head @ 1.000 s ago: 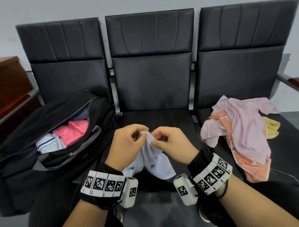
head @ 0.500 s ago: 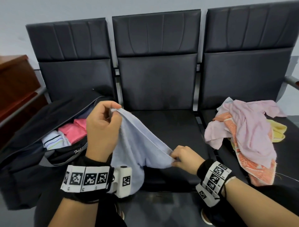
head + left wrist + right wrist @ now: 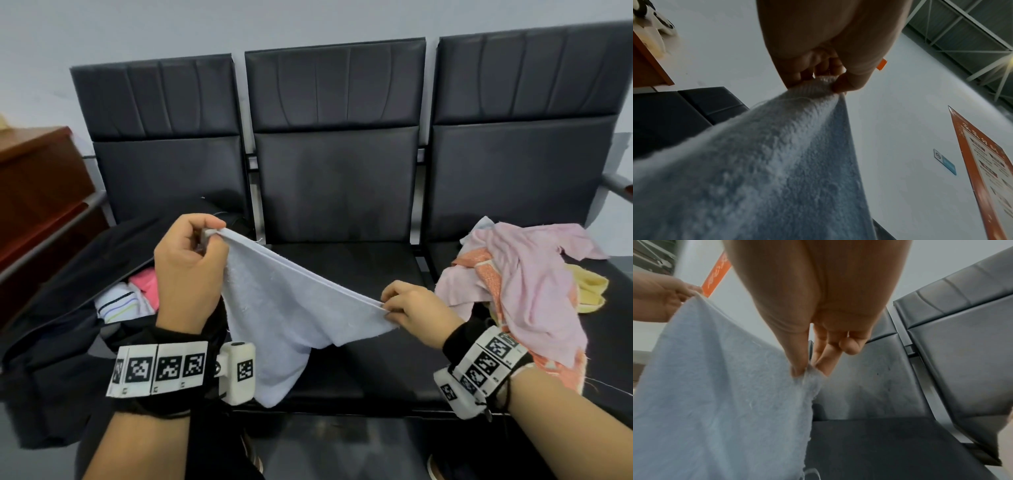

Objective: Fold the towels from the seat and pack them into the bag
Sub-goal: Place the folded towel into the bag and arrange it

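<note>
Inspector: Both hands pinch one towel over the middle seat. Left hand holds a corner high by thumb and curled fingers; right hand nips the opposite corner low.

Clerk: Purpose?

Inspector: Judged: the top hem is drawn taut so the cloth hangs flat, ready for a first fold. It appears doubled already along that hem.

Clerk: Containers?

Inspector: Bag, left seat, unzipped; inside lie a pink towel and a striped one, both folded. Pile on right seat remains unfolded.
</note>
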Motion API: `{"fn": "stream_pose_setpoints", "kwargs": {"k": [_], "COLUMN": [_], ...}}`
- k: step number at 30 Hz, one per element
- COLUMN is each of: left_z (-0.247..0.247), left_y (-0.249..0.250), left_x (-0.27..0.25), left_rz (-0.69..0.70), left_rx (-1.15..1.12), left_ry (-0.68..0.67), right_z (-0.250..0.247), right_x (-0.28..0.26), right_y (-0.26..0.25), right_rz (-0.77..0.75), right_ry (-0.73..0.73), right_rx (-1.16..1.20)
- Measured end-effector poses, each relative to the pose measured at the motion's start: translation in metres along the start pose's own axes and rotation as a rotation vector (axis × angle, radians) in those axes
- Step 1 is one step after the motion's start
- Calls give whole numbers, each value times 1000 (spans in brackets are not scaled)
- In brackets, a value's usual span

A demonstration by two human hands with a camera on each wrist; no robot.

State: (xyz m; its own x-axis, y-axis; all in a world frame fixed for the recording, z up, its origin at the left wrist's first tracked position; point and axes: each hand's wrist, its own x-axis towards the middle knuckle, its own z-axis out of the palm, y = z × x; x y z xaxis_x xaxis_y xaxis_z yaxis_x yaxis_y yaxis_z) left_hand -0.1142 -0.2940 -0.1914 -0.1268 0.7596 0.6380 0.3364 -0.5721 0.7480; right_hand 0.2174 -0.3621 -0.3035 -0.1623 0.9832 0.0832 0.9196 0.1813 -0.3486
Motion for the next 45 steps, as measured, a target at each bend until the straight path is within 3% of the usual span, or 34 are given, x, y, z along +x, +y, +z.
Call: {"fn": "stream_pose_setpoints", "kwargs": {"k": [3,9,16,22,28,37,45], "left_z": [-5,-24,-25,-32,-31,18,22], "left_y": [-3,-1,20,45,40,-51,-50], "left_x": [7,31,35,30,42,46,71], "left_rz": [4,-15,-52,-8,30,-282,-43], "left_rx": [22,73,48,39,-12,164,80], "left_ry": [20,79,139,154,161,-126,-4], "right_z": [-21,-93,-139,-165,-181,-123,-140], "right_x": [4,2,-6,-35,-36,37,43], "right_y": [-1,-8,-26,-45,-50,-1,0], "right_rz": [-9,70,37,6,-4,244,119], "right_ry": [21,566,798,848,868,638,839], "right_rx": [-38,230,361,308,474,581,475]}}
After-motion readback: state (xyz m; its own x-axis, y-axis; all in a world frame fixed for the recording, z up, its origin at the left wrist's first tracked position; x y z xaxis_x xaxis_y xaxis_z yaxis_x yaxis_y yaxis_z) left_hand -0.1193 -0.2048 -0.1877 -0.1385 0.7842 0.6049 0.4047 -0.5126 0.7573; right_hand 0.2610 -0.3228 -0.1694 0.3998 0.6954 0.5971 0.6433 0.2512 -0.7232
